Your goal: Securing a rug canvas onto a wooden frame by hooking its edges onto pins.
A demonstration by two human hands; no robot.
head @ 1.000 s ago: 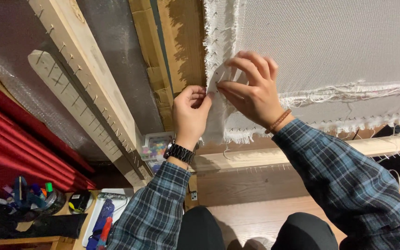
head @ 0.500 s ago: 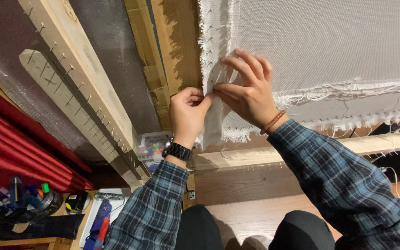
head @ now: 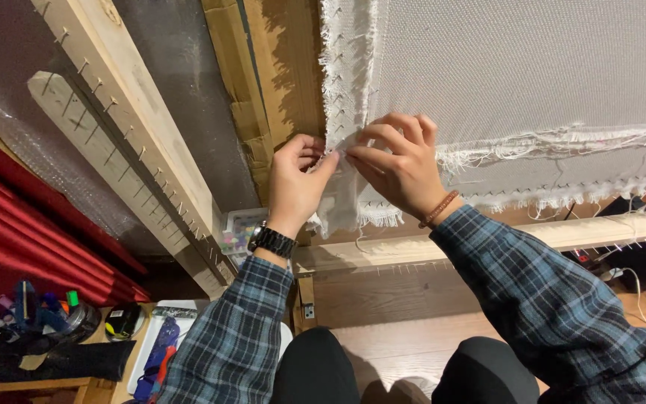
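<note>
The white woven cloth [head: 532, 67] hangs stretched on a wooden frame [head: 285, 67], its frayed left edge hooked over a row of small nails. You are working at the lower left corner of that cloth, where the fringe bunches and a loose flap [head: 342, 202] droops below the frame's bottom rail [head: 562, 232].

Your left hand [head: 293, 183] pinches the cloth edge between thumb and curled fingers, closed tight on it. Your right hand [head: 398, 164] presses on the same spot from the other side, its 2 leading fingers stretched toward your left thumb and touching the fabric; the fingertips of both hands nearly meet.

A black watch [head: 271, 241] sits on your left wrist, a beaded bracelet [head: 440, 209] on your right, and both sleeves are blue plaid.

To the left, 2 pale wooden strips studded with nails [head: 125, 105] lean diagonally. Beyond them hangs red curtain [head: 31, 232], and at the lower left a shelf [head: 31, 381] holds markers and small tools.
</note>
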